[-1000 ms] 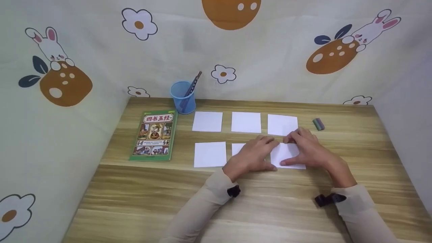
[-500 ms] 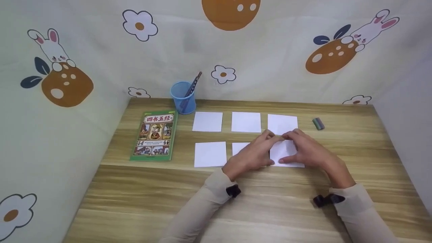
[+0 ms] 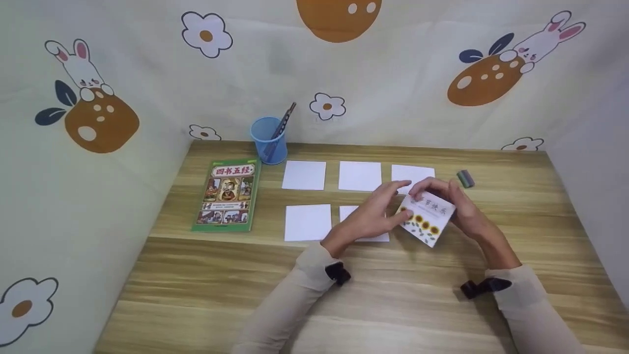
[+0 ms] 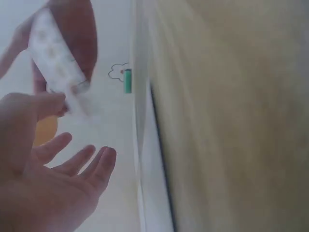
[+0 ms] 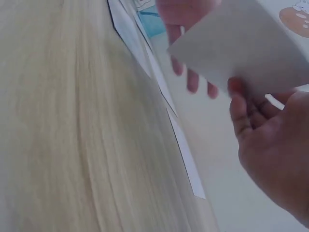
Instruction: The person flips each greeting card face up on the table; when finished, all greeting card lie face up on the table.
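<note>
White card (image 3: 426,221) (sunflower-printed) tilts in the fingers (image 3: 428,182) of the right hand (image 3: 464,211).

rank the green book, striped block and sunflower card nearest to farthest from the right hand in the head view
1. Sunflower card: held in the right hand.
2. Striped block: on the table, just beyond the hand.
3. Green book: over at the table's left side.

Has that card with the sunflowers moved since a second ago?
Yes, upward: a second ago the sunflower card lay flat on the table, white side up; now the right hand holds it raised and tilted.
</note>
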Available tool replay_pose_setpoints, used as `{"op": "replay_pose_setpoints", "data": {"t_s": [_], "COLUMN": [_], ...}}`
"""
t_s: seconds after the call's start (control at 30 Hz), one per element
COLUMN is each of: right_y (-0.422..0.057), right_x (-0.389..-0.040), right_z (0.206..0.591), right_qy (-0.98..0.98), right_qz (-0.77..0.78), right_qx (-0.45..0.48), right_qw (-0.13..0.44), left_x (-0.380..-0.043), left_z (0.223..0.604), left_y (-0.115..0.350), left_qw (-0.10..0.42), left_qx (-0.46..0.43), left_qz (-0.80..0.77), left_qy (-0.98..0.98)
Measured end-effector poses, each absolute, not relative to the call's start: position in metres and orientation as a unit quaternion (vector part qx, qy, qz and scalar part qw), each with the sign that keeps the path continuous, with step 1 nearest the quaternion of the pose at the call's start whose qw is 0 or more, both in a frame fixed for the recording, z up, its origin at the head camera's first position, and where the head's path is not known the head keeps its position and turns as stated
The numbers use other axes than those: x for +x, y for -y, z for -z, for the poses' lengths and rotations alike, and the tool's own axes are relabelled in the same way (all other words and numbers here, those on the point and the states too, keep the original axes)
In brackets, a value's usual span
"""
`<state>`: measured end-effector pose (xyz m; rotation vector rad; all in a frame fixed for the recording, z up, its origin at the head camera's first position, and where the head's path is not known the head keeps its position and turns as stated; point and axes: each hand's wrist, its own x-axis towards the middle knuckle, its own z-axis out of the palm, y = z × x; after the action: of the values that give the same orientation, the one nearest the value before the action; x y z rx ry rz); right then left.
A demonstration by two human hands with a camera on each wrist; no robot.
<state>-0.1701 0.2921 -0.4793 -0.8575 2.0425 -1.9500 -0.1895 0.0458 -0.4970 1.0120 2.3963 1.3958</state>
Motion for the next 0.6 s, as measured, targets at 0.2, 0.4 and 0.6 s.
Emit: {"op": "replay_pose_setpoints", "data": {"t_s": [0.2,0.4,0.6], "right_y": [-0.305,-0.314,-0.309], "right_x": [-0.172,-0.180,-0.186], "right_z": [0.482,0.495,0.507], "right_qy": [-0.684,-0.828,-0.897], "right_qz": [0.659,0.522,0.409], "right_qx": [-0.288,-0.184,-0.152], "right_qw": [0.123,0.089,0.072], "left_x": [-0.189,-0.187,-0.184], "left_z": [0.497,0.496,0.498], "left_y": [-0.049,-0.050,-0.050], "left_qw": [0.128,0.091,0.068], "left_qx": [0.331,0.255,0.259], "left_qz": [-0.520,-0.477,-0.446], "left_qy": [-0.777,-0.836,-0.854]}}
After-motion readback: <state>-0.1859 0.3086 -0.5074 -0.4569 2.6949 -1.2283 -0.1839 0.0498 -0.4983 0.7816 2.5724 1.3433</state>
